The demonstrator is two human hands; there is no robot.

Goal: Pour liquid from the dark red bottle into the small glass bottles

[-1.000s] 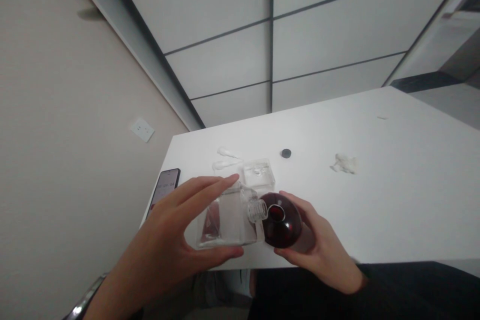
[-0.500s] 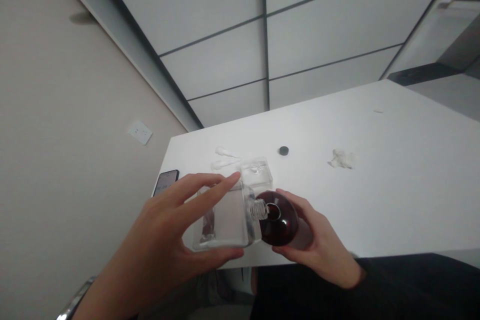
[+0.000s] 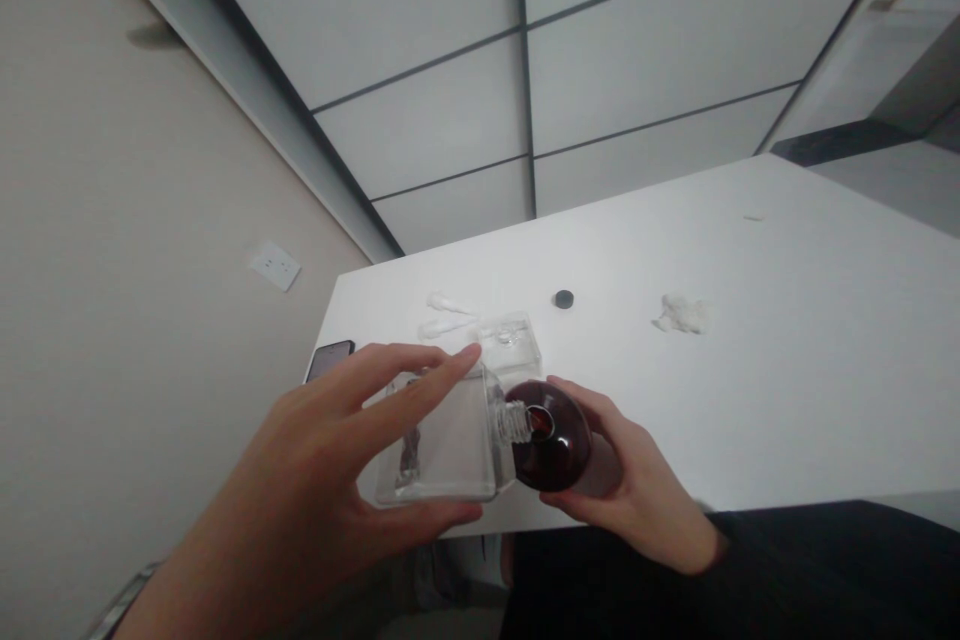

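My left hand [image 3: 352, 450] grips a clear square-sided bottle [image 3: 454, 440] laid over on its side, fingers above and thumb below. Its threaded neck points right and meets the open mouth of a dark reddish-brown round bottle [image 3: 551, 450]. Around that brown bottle's right side curls my right hand [image 3: 630, 480], keeping it upright or nearly so. I cannot make out whether liquid is passing between the two mouths. Just behind them on the table lies a clear rectangular piece [image 3: 514, 342], perhaps another clear container.
On the white table [image 3: 787, 370] are a small dark cap [image 3: 563, 299], a crumpled white tissue [image 3: 682, 314] and two white plastic droppers or similar slim pieces [image 3: 448, 304]. A phone [image 3: 330, 358] lies at the left edge, near the wall.
The clear bottle has tilted slightly, and the whole view has shifted a little. Both hands keep their grips, with the two bottle mouths still together.
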